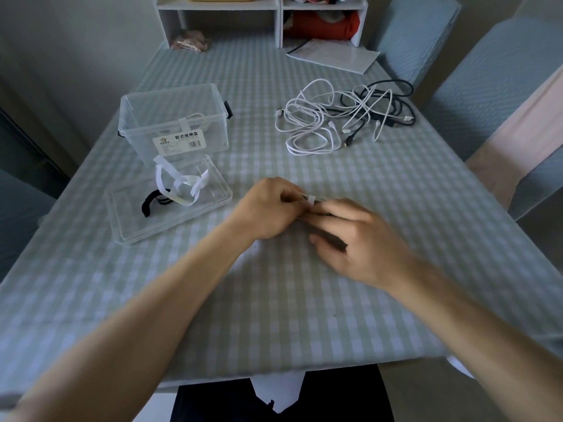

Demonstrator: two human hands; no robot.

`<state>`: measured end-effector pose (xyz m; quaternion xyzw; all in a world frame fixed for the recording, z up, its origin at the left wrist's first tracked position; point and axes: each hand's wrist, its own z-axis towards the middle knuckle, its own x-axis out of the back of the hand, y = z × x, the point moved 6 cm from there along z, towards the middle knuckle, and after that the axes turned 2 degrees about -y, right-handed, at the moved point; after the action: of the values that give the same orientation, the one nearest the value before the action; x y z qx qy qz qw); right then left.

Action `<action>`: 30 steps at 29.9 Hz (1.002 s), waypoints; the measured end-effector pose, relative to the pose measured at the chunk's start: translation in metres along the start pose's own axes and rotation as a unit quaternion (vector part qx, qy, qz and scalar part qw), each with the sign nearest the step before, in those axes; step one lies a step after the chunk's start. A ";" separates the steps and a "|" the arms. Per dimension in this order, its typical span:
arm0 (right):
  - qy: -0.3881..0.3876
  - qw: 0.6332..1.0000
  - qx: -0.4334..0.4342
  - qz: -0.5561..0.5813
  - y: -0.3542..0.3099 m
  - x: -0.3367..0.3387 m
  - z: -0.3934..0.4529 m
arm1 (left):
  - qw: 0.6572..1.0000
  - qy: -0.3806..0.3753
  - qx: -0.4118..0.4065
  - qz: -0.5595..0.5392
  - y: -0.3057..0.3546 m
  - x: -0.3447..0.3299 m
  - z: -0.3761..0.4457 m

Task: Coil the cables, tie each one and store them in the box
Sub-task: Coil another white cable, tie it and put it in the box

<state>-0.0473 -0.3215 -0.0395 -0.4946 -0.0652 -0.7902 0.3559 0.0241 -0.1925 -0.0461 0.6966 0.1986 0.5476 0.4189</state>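
Here both the left hand (268, 208) and right hand (350, 236) pinch a small, limp, light coiled cable bundle (310, 200) with a dark strap (333, 240) over the checked tablecloth (274, 300), best gripped mid-coil.

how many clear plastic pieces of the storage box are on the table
2: the box stands at the table's far left; its lid lies flat just in front of it, with loose ties on it.
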 end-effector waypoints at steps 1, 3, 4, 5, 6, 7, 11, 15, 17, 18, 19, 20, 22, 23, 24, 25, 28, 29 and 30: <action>0.026 0.999 -0.016 0.028 0.002 0.005 -0.001 | 1.000 0.005 -0.010 0.023 0.001 -0.001 0.000; 0.084 0.995 -0.035 0.046 0.006 0.012 -0.002 | 0.998 0.020 -0.028 0.057 0.000 -0.002 -0.002; 0.103 0.993 -0.047 0.043 0.008 0.015 -0.001 | 0.997 0.028 -0.039 0.066 0.000 -0.002 -0.002; 0.106 0.991 -0.070 0.044 0.012 0.013 0.001 | 0.996 0.037 -0.047 0.068 -0.002 -0.002 -0.003; 0.095 0.989 -0.099 0.048 0.016 0.013 0.003 | 0.995 0.050 -0.061 0.064 -0.001 -0.001 -0.003; 0.074 0.987 -0.128 0.061 0.020 0.012 0.004 | 0.993 0.063 -0.075 0.060 0.000 0.002 -0.005; 0.030 0.966 -0.195 0.165 0.026 0.007 0.007 | 0.989 0.093 -0.105 0.037 0.005 0.009 -0.011; 0.035 0.924 -0.245 0.293 0.032 0.000 0.006 | 0.989 0.081 -0.117 -0.026 0.004 0.009 -0.013; 0.040 0.902 -0.262 0.341 0.034 -0.002 0.006 | 0.990 0.066 -0.118 -0.043 0.004 0.009 -0.015; 0.044 0.894 -0.267 0.357 0.035 -0.001 0.005 | 0.990 0.064 -0.121 -0.045 0.005 0.010 -0.015; 0.045 0.889 -0.268 0.368 0.035 -0.001 0.005 | 0.990 0.063 -0.121 -0.047 0.004 0.010 -0.014; 0.045 0.886 -0.267 0.377 0.035 -0.001 0.004 | 0.990 0.063 -0.118 -0.050 0.004 0.011 -0.015; 0.041 0.881 -0.270 0.387 0.035 -0.002 0.004 | 0.990 0.060 -0.111 -0.056 0.004 0.012 -0.014; 0.038 0.878 -0.274 0.390 0.035 -0.002 0.003 | 0.991 0.057 -0.106 -0.061 0.003 0.012 -0.014; 0.036 0.876 -0.277 0.394 0.035 -0.003 0.003 | 0.991 0.055 -0.101 -0.067 0.002 0.012 -0.013; 0.035 0.874 -0.278 0.396 0.036 -0.003 0.003 | 0.991 0.054 -0.096 -0.074 0.002 0.012 -0.013; 0.037 0.880 -0.276 0.384 0.034 -0.003 0.002 | 0.990 0.059 -0.083 -0.102 0.000 0.012 -0.013; 0.039 0.883 -0.273 0.379 0.034 -0.002 0.002 | 0.988 0.064 -0.085 -0.115 0.001 0.012 -0.013; 0.041 0.885 -0.272 0.375 0.034 -0.002 0.002 | 0.985 0.068 -0.085 -0.132 0.002 0.012 -0.014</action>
<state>-0.0245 -0.3449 -0.0485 -0.5266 0.3572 -0.6042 0.4796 0.0146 -0.1796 -0.0370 0.5876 0.2694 0.5481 0.5308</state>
